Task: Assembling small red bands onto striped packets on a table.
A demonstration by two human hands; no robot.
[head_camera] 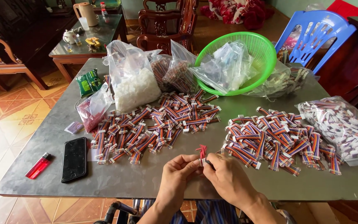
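The left hand (178,171) and the right hand (224,176) met at the near edge of the table (146,176), fingertips pinched together on one small wire lead (202,152). Both hands were closed on it: the left gripped what looked like its white plug from the left side, the right pressed in from the right, though the fingers hid just where each took hold. The lead stood up out of the pinch, its long axis running away from the person, with loose red ends fanned at the top. It lay between the two hands, equally close to each.

Just beyond the right hand, touching distance up and to the right, lay one heap of striped leads (278,141). A second heap (154,124) lay farther off, up and to the left of the left hand. The leads in each heap were too many to count.

To the right sat one clear bag of leads (344,124). At the far side stood one green basket (249,58) holding bags, and one bag of white bits (133,83) beside it. At the left lay one black phone (74,159) and one red lighter (39,165), side by side. One blue chair (318,31) stood behind the table.
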